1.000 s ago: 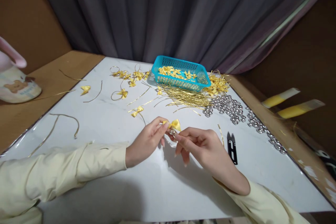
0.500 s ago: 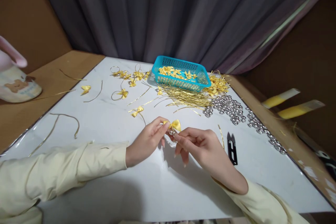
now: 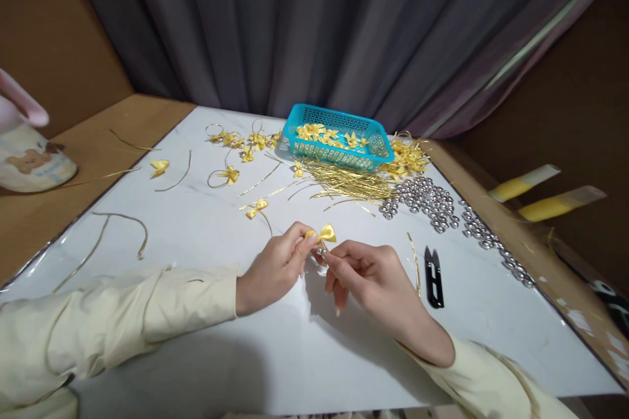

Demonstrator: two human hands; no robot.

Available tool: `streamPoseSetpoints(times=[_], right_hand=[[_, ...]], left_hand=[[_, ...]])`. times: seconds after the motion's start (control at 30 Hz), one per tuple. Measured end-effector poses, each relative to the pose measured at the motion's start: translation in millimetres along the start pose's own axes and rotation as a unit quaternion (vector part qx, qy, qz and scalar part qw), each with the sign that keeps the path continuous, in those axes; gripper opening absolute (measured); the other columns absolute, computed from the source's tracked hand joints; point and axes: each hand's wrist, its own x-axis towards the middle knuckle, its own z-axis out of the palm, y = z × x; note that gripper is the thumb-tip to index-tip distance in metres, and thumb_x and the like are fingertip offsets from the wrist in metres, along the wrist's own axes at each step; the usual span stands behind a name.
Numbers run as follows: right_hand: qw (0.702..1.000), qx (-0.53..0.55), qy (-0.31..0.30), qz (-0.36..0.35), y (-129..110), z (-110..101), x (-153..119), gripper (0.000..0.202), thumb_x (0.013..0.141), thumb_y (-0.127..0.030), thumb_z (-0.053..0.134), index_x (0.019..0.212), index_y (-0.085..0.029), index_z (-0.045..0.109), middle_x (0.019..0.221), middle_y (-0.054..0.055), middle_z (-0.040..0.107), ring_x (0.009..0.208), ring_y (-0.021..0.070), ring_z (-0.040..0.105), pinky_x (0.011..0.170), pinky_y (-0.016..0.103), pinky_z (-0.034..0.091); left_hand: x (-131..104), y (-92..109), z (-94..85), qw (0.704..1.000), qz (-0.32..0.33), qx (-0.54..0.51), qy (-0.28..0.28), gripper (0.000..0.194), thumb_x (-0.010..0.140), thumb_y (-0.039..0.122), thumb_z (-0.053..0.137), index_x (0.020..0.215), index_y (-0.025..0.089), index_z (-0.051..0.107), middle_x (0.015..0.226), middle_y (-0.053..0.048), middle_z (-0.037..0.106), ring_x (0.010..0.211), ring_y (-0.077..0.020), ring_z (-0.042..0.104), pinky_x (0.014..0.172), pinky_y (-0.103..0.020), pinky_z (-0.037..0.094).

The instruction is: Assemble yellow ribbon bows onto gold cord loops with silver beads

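Note:
Between thumb and fingers, my left hand [image 3: 280,262] pinches a yellow satin ribbon bow [image 3: 327,233] above the white tabletop. My right hand [image 3: 376,278] is closed at the fingertips on a small silver bell-like piece [image 3: 321,251] just under the bow. The two hands' fingertips almost meet there, and any cord inside the pinch is too small to make out. Beyond them lies another yellow bow [image 3: 256,209] with gold cord. To the right of my right hand rest black thread snips [image 3: 434,278] and a short gold cord [image 3: 414,262].
A blue basket [image 3: 339,158] with yellow bows stands at the back. Near it lie a bundle of gold cords [image 3: 351,184], a heap of bows [image 3: 407,156] and many silver pieces [image 3: 430,201]. A cup [image 3: 34,157] stands at left. Two clear tubes [image 3: 563,203] are at right.
My right hand has shifted slightly left, its fingertips closing in on the silver piece under the bow. The left hand keeps its pinch on the bow.

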Motion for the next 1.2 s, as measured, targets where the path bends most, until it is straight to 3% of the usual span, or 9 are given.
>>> streamPoseSetpoints(times=[0.37, 0.5, 0.73, 0.93, 1.2], right_hand=[[1.000, 0.016, 0.003, -0.012, 3, 4, 2, 0.029, 0.085, -0.027, 0.047, 0.060, -0.015, 0.055, 0.048, 0.000, 0.061, 0.038, 0.0094, 0.055, 0.046, 0.019, 0.042], [0.999, 0.034, 0.008, -0.012, 4, 4, 4, 0.028, 0.085, -0.030, 0.050, 0.064, -0.014, 0.058, 0.049, 0.000, 0.062, 0.038, 0.0093, 0.055, 0.046, 0.020, 0.042], [0.993, 0.104, -0.043, -0.041, 10, -1, 6, 0.024, 0.081, -0.037, 0.057, 0.079, -0.013, 0.062, 0.060, 0.003, 0.066, 0.054, 0.0141, 0.063, 0.057, 0.025, 0.053], [0.993, 0.052, -0.002, -0.106, 16, -2, 5, 0.021, 0.083, -0.033, 0.055, 0.077, -0.014, 0.063, 0.058, 0.003, 0.067, 0.050, 0.0130, 0.062, 0.055, 0.024, 0.052], [0.988, 0.040, 0.031, -0.147, 17, -1, 6, 0.013, 0.080, -0.028, 0.060, 0.080, -0.016, 0.063, 0.064, 0.003, 0.067, 0.053, 0.0147, 0.065, 0.055, 0.025, 0.055]], left_hand=[[-3, -2, -2.1, 0.995, 0.077, 0.065, -0.010, 0.018, 0.092, 0.029, 0.032, 0.086, 0.019, 0.046, 0.053, 0.006, 0.045, 0.045, -0.0091, 0.043, 0.049, -0.020, 0.035], [-3, -4, -1.7, 0.993, 0.089, 0.083, 0.013, 0.016, 0.092, 0.026, 0.033, 0.088, 0.020, 0.047, 0.058, 0.005, 0.049, 0.048, -0.0090, 0.045, 0.050, -0.020, 0.036], [0, -8, -5.3, 0.975, 0.171, 0.134, 0.057, 0.017, 0.091, 0.021, 0.034, 0.094, 0.019, 0.050, 0.081, -0.003, 0.063, 0.070, -0.0130, 0.058, 0.066, -0.023, 0.044], [2, -13, -6.4, 0.953, 0.259, 0.149, 0.055, 0.019, 0.091, 0.017, 0.035, 0.096, 0.018, 0.053, 0.086, -0.006, 0.065, 0.080, -0.0149, 0.060, 0.074, -0.025, 0.045], [0, -5, -5.5, 0.979, 0.173, 0.101, 0.041, 0.018, 0.091, 0.022, 0.033, 0.093, 0.019, 0.050, 0.084, -0.004, 0.066, 0.075, -0.0139, 0.060, 0.071, -0.024, 0.046]])
